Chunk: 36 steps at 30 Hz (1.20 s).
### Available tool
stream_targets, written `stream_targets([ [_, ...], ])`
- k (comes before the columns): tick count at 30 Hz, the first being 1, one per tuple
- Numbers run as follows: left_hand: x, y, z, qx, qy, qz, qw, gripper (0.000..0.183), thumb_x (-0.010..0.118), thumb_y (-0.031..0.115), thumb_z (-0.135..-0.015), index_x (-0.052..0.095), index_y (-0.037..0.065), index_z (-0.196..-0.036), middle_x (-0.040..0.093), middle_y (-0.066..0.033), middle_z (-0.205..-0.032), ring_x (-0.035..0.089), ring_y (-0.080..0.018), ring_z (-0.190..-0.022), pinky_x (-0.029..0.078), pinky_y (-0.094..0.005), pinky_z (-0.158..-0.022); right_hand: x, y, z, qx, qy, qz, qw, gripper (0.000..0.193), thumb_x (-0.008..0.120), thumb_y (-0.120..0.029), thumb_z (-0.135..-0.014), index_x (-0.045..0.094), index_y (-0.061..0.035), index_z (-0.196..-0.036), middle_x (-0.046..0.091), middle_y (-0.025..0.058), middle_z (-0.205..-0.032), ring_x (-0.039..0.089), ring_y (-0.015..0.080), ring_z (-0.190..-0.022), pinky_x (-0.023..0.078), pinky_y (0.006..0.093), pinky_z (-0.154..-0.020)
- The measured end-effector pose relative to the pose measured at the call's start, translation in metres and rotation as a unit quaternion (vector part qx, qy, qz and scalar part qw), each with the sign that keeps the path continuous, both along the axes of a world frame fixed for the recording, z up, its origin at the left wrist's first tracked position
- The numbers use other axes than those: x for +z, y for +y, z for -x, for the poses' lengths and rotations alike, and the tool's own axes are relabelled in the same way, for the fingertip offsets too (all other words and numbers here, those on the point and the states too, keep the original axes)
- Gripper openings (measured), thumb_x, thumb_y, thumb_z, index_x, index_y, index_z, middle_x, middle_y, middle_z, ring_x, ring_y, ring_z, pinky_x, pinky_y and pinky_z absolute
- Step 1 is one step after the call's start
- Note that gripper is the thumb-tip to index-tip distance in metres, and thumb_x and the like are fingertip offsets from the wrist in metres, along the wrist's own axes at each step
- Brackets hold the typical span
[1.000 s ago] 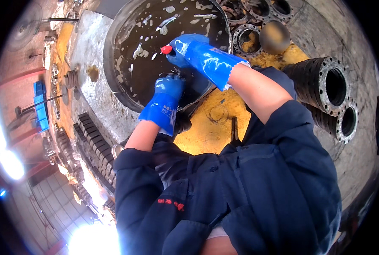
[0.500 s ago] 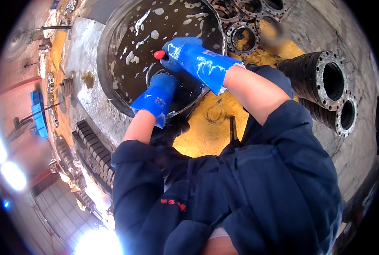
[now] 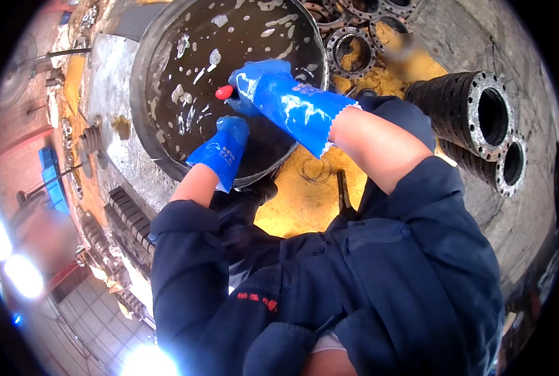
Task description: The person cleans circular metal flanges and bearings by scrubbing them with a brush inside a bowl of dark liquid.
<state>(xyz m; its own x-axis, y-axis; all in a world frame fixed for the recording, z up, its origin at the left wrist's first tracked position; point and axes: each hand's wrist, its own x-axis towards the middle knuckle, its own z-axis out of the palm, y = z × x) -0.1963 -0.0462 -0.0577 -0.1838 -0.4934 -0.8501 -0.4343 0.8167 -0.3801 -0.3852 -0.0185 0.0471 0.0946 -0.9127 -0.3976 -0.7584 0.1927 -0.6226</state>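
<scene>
A large round metal tub (image 3: 143, 94) of dark, murky liquid (image 3: 198, 69) with pale foam patches stands in front of me. My right hand (image 3: 251, 86), in a long blue rubber glove, is closed around a tool with a red handle end (image 3: 224, 93) that pokes out at its left. The rest of that tool is hidden by the glove and the liquid. Nearer to me, my left hand (image 3: 230, 133), gloved the same way, dips into the liquid. Its fingers are under the surface, so what they touch cannot be seen.
Stacked black flanged rings (image 3: 458, 109) lie on the concrete floor at right. More flanged rings (image 3: 350, 52) sit beyond the tub on yellow, stained flooring (image 3: 311, 194). Left of the tub are a ribbed dark block (image 3: 129, 216), a coil spring (image 3: 91, 139) and a blue bin (image 3: 52, 178).
Both gloved hands have shifted slightly left in the picture, with the red handle end still in my right hand. The tub has also moved left in view.
</scene>
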Motion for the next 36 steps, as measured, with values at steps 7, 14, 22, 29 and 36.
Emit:
stream_targets([
  [7,0.012,0.007,0.0,0.031,0.042,0.008,0.999,0.033,0.064,0.019,-0.101,0.075,0.017,-0.131,0.074,-0.0104,-0.136,0.069,-0.0288,-0.128,0.055,-0.0527,-0.099,0.011,0.0,-0.002,0.026,0.026,-0.013,0.999,0.032,0.072,-0.049,-0.086,0.08,-0.0292,-0.11,0.08,0.0028,-0.106,0.076,0.0303,-0.104,0.061,0.0459,-0.091],
  [14,0.017,0.009,0.007,0.032,0.073,0.009,0.997,0.034,0.066,0.02,-0.099,0.074,0.019,-0.133,0.073,-0.0102,-0.136,0.069,-0.0297,-0.128,0.054,-0.0541,-0.099,0.012,-0.004,0.006,0.008,0.02,-0.042,0.999,0.033,0.072,-0.048,-0.087,0.079,-0.029,-0.113,0.08,0.0022,-0.109,0.076,0.03,-0.106,0.06,0.0473,-0.091],
  [22,0.03,0.014,0.012,0.039,0.101,0.012,0.994,0.037,0.068,0.021,-0.098,0.073,0.021,-0.134,0.073,-0.0099,-0.136,0.069,-0.0308,-0.129,0.053,-0.0557,-0.099,0.003,-0.005,0.01,-0.053,-0.032,-0.032,0.998,0.03,0.073,-0.044,-0.089,0.079,-0.0252,-0.113,0.079,0.003,-0.104,0.076,0.029,-0.098,0.06,0.0469,-0.086],
  [29,0.05,0.025,-0.001,0.063,0.108,0.028,0.992,0.041,0.071,0.022,-0.096,0.07,0.022,-0.137,0.072,-0.0099,-0.138,0.068,-0.0314,-0.13,0.052,-0.0573,-0.099,0.027,0.002,0.015,0.023,0.045,-0.016,0.999,0.032,0.07,-0.047,-0.091,0.079,-0.0273,-0.114,0.08,0.0016,-0.106,0.077,0.03,-0.102,0.061,0.0474,-0.087],
  [36,0.089,0.033,0.023,0.068,0.09,0.043,0.993,0.035,0.064,0.02,-0.101,0.072,0.019,-0.136,0.075,-0.0089,-0.133,0.069,-0.0326,-0.128,0.049,-0.0569,-0.109,0.016,-0.001,0.009,-0.02,0.006,-0.006,1.0,0.033,0.072,-0.048,-0.089,0.079,-0.0249,-0.112,0.08,0.0027,-0.102,0.078,0.0314,-0.096,0.062,0.0458,-0.084],
])
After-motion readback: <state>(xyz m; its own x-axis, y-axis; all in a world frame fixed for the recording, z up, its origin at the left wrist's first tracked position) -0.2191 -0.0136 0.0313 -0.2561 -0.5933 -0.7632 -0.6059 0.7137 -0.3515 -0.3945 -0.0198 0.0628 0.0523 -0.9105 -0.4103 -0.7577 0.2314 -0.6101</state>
